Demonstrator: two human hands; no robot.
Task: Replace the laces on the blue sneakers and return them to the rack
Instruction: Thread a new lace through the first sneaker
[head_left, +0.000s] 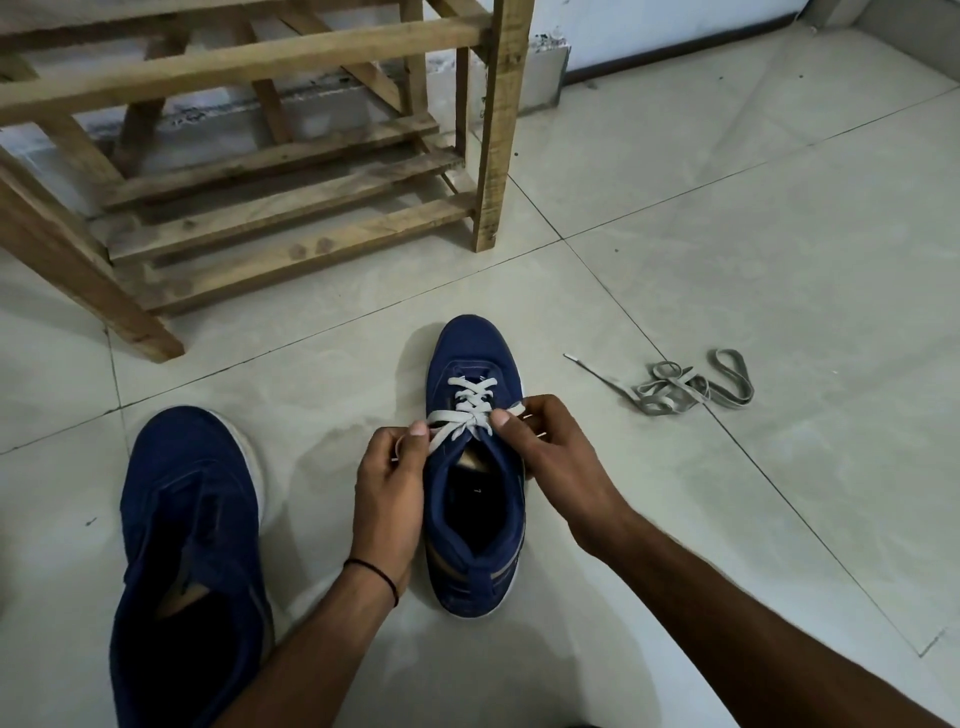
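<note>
A blue sneaker (475, 358) stands on the tiled floor in front of me, toe pointing away. A pale grey lace (470, 397) crosses through its eyelets. My left hand (387, 488) pinches one lace end at the shoe's left side. My right hand (550, 457) pinches the other end at the right side. A second blue sneaker (189, 545) lies to the left, with no lace visible in it. A loose grey lace (685, 387) lies tangled on the floor to the right.
A wooden slatted shoe rack (291, 208) stands at the back left, its visible shelves bare. Its right leg (498, 130) reaches the floor just beyond the sneaker. A white wall with a dark skirting (675, 49) runs along the back.
</note>
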